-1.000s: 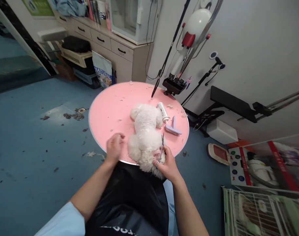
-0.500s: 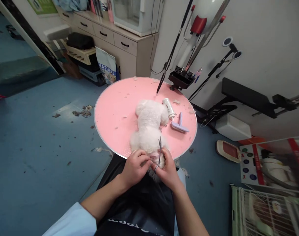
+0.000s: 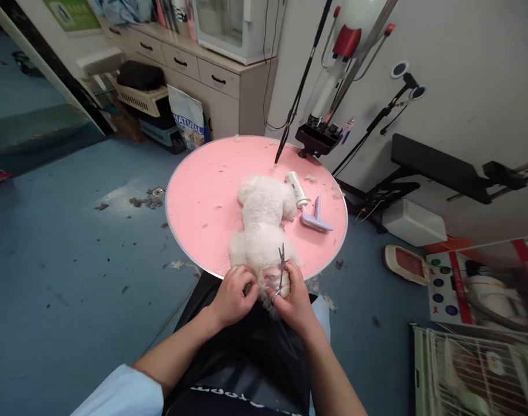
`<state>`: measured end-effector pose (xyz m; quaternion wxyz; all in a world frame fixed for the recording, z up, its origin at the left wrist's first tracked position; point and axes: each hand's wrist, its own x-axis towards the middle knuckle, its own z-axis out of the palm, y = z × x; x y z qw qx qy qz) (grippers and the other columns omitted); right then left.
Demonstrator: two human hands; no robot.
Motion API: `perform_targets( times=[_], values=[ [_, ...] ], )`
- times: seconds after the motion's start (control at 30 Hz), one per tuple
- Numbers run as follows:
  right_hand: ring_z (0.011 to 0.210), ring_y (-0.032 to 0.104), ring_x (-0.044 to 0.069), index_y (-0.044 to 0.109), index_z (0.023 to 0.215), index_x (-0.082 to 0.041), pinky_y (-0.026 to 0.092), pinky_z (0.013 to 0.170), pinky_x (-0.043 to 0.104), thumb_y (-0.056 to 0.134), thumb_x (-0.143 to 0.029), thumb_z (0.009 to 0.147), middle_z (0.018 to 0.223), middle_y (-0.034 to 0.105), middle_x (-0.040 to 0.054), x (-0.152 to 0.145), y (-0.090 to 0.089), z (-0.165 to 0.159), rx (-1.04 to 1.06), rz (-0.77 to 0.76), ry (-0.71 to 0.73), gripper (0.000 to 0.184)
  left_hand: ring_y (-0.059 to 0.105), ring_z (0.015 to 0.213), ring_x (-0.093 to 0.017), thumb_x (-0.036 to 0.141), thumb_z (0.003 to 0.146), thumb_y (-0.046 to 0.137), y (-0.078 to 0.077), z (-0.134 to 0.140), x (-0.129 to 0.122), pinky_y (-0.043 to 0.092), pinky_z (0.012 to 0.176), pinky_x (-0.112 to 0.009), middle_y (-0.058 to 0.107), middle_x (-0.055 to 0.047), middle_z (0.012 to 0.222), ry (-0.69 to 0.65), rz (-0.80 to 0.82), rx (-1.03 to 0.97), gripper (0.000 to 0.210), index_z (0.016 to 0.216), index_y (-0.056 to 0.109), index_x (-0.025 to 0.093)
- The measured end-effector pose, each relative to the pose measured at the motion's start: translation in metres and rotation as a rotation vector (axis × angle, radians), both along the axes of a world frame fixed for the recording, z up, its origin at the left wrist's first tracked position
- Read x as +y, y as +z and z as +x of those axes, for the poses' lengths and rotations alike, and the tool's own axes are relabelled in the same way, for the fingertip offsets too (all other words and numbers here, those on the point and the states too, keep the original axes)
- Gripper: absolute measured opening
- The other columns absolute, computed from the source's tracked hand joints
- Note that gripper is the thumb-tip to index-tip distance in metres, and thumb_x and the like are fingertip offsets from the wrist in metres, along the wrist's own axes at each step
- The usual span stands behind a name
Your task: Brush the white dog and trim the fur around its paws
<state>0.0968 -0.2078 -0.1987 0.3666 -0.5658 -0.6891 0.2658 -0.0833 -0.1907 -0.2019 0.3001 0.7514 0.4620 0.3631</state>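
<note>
In the head view, the dog (image 3: 264,219) lies on the table (image 3: 198,190), stretched from the middle of the top to its near edge. Its near end sits between the two hands, the left hand (image 3: 234,294) on its left and the right hand (image 3: 295,294) on its right. Some of its fur hangs past the near rim, in front of the apron (image 3: 250,352).

The coat is white: short and dense along the back, rounder and fluffier at the far end, loose and curly near the hands, where a patch of bare pink skin (image 3: 271,275) shows. The table is round and pink with a thin pale rim, and small tufts of hair are scattered over it. The apron is black and smooth, with white lettering. Right of the dog lie a white cylindrical bottle (image 3: 296,189) and, nearer, a T-shaped lilac brush (image 3: 317,219).

The left hand is curled, its fingertips at the fur; whether it pinches any cannot be told. The right hand is closed around the slim metal scissors (image 3: 281,268), whose tips point to the far side, and its fingers touch the fur.
</note>
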Motion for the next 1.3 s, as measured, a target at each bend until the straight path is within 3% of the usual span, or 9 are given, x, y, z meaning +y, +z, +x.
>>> perform_targets(
  times=[0.17, 0.3, 0.47, 0.67, 0.87, 1.03, 1.13, 1.2, 1.3],
  values=[
    [0.121, 0.045, 0.03, 0.041, 0.12, -0.019, 0.038, 0.102, 0.047, 0.065, -0.019, 0.072, 0.127, 0.047, 0.0148, -0.002, -0.001, -0.004, -0.017, 0.029, -0.006, 0.054, 0.053, 0.082, -0.017, 0.02, 0.086, 0.052, 0.003, -0.002, 0.004, 0.042, 0.077, -0.032, 0.058, -0.004, 0.082, 0.102, 0.086, -0.042, 0.01, 0.078, 0.058, 0.018],
    [0.124, 0.043, 0.029, 0.04, 0.121, -0.019, 0.037, 0.104, 0.048, 0.065, -0.017, 0.072, 0.129, 0.045, 0.0154, -0.005, -0.004, -0.005, -0.034, 0.06, -0.012, 0.056, 0.054, 0.081, -0.018, 0.024, 0.084, 0.057, 0.006, 0.007, 0.012, 0.042, 0.076, -0.032, 0.059, -0.002, 0.078, 0.063, 0.009, 0.037, 0.01, 0.076, 0.06, 0.018],
    [0.124, 0.043, 0.03, 0.04, 0.122, -0.018, 0.037, 0.104, 0.049, 0.064, -0.017, 0.072, 0.129, 0.045, 0.017, -0.007, -0.007, -0.005, -0.056, 0.059, -0.023, 0.055, 0.051, 0.079, -0.019, 0.02, 0.086, 0.049, 0.007, 0.007, 0.018, 0.041, 0.073, -0.032, 0.054, -0.004, 0.077, -0.025, -0.005, 0.146, 0.014, 0.074, 0.054, 0.017],
    [0.126, 0.043, 0.031, 0.039, 0.124, -0.017, 0.036, 0.104, 0.051, 0.064, -0.018, 0.072, 0.132, 0.044, 0.0174, -0.007, -0.008, -0.005, -0.054, 0.072, -0.026, 0.058, 0.049, 0.074, -0.016, 0.022, 0.089, 0.043, 0.01, -0.002, 0.013, 0.041, 0.069, -0.029, 0.052, -0.002, 0.075, -0.099, -0.083, 0.032, 0.016, 0.075, 0.048, 0.018],
    [0.126, 0.042, 0.031, 0.04, 0.123, -0.017, 0.037, 0.104, 0.05, 0.064, -0.019, 0.073, 0.132, 0.044, 0.0179, -0.008, -0.006, -0.006, -0.066, 0.057, -0.023, 0.056, 0.051, 0.082, -0.018, 0.027, 0.088, 0.053, 0.009, -0.003, 0.019, 0.041, 0.076, -0.031, 0.055, -0.003, 0.081, -0.069, -0.005, 0.071, 0.012, 0.081, 0.056, 0.017],
    [0.125, 0.043, 0.03, 0.04, 0.123, -0.018, 0.038, 0.104, 0.048, 0.063, -0.018, 0.072, 0.13, 0.046, 0.0163, -0.008, -0.007, -0.007, -0.056, 0.065, -0.018, 0.055, 0.049, 0.077, -0.02, 0.023, 0.088, 0.045, 0.009, 0.006, 0.019, 0.04, 0.071, -0.033, 0.052, -0.005, 0.076, -0.086, 0.116, 0.232, 0.018, 0.074, 0.054, 0.016],
    [0.124, 0.044, 0.03, 0.04, 0.123, -0.018, 0.038, 0.104, 0.049, 0.063, -0.018, 0.072, 0.13, 0.046, 0.0163, -0.008, -0.007, -0.006, -0.048, 0.063, -0.019, 0.056, 0.05, 0.072, -0.017, 0.022, 0.087, 0.042, 0.007, 0.002, 0.023, 0.042, 0.067, -0.03, 0.054, -0.004, 0.074, -0.11, 0.001, 0.133, 0.017, 0.074, 0.052, 0.017],
    [0.125, 0.043, 0.03, 0.041, 0.122, -0.018, 0.037, 0.104, 0.05, 0.064, -0.019, 0.072, 0.13, 0.046, 0.0163, -0.008, -0.007, -0.005, -0.046, 0.059, -0.025, 0.055, 0.053, 0.069, -0.015, 0.023, 0.087, 0.038, 0.004, -0.012, 0.034, 0.044, 0.065, -0.027, 0.056, -0.003, 0.073, -0.008, -0.114, 0.046, 0.02, 0.075, 0.053, 0.017],
    [0.126, 0.042, 0.03, 0.041, 0.122, -0.018, 0.036, 0.105, 0.05, 0.064, -0.019, 0.073, 0.131, 0.045, 0.016, -0.007, -0.008, -0.005, -0.039, 0.049, -0.034, 0.055, 0.057, 0.077, -0.02, 0.03, 0.088, 0.037, 0.002, -0.044, 0.056, 0.046, 0.075, -0.033, 0.06, -0.007, 0.076, 0.361, -0.147, 0.17, 0.029, 0.076, 0.058, 0.016]
  ],
)
